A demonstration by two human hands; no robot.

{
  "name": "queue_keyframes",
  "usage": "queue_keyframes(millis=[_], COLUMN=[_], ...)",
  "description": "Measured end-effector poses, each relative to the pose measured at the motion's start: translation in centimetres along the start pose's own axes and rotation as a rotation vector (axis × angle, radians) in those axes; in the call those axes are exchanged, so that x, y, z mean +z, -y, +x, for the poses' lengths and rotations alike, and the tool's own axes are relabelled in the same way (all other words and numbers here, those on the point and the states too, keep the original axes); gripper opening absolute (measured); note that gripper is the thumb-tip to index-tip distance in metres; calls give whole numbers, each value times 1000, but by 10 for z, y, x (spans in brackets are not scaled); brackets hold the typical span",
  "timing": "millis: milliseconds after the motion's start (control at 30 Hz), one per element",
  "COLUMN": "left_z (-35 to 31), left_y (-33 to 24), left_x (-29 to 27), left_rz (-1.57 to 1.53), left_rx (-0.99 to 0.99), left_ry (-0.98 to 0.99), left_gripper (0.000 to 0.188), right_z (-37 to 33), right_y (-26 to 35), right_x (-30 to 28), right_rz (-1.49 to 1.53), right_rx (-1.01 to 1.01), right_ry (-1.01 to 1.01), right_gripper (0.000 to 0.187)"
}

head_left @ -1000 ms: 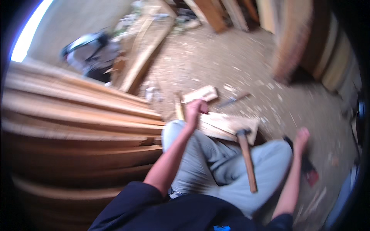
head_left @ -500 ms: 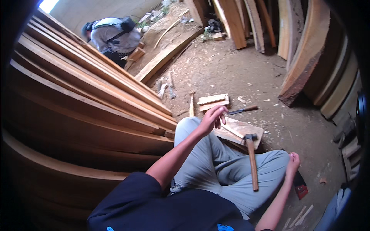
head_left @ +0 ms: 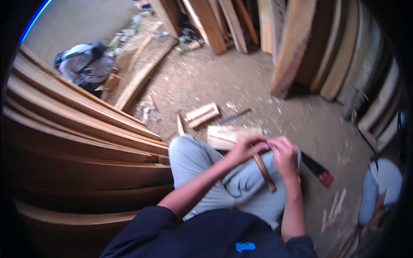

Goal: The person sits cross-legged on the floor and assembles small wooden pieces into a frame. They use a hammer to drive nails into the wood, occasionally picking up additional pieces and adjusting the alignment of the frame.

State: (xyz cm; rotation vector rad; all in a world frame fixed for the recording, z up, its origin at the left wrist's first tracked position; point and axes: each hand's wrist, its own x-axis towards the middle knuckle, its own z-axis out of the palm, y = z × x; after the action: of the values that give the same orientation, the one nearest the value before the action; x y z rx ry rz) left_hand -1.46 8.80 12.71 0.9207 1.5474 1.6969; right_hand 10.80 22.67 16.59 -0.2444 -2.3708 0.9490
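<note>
My left hand (head_left: pixel 248 148) and my right hand (head_left: pixel 285 157) meet over my right knee, fingertips together and fingers closed. Whatever is between them is too small or blurred to make out. Below the hands a hammer (head_left: pixel 265 174) lies on my grey trousers; its wooden handle shows, while its head is hidden behind my left hand. A pale wooden board (head_left: pixel 219 136) is just beyond my shins. Past it, a chisel (head_left: pixel 236 115) with a dark blade and brown handle lies on the ground, next to a small grooved wood block (head_left: pixel 202 114).
A handsaw (head_left: pixel 319 171) with a red-and-black handle lies right of my knee. Stacked planks (head_left: pixel 86 129) rise at my left; more boards (head_left: pixel 297 47) lean at the far right. Another person (head_left: pixel 84 64) bends down at the far left. Part of someone in blue-grey clothing (head_left: pixel 380 185) shows at right.
My right hand has come up from beside the knee and my left hand has moved right to meet it over the hammer. The view has swung to the right.
</note>
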Motion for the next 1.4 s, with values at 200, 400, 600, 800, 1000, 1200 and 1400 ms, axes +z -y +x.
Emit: queue_keyframes(millis=[200,400,600,800,1000,1200,1400], left_z=[7,-3,-12,-8,-19,-30,-32], left_y=[-23,-12,-14,-36,-54,-60,-59], left_x=[-16,-24,-8,-15,13,23,22], left_rz=[188,325,53,170,-297,-261,-262], left_rx=[121,337,81,262,154,213,280], left_ry=[-62,-23,33,-98,-108,-65,-32], left_gripper=[14,12,21,16,13,11,12], right_z=[13,2,8,18,22,6,4], right_y=[39,34,44,41,70,77,83], right_x=[-11,7,12,19,-5,-15,-19], right_rz=[134,439,544,591,689,707,658], right_rx=[174,335,372,340,370,327,294], right_ry=[-48,-134,-279,-268,-279,-264,-253], right_gripper=[15,21,19,17,22,26,31])
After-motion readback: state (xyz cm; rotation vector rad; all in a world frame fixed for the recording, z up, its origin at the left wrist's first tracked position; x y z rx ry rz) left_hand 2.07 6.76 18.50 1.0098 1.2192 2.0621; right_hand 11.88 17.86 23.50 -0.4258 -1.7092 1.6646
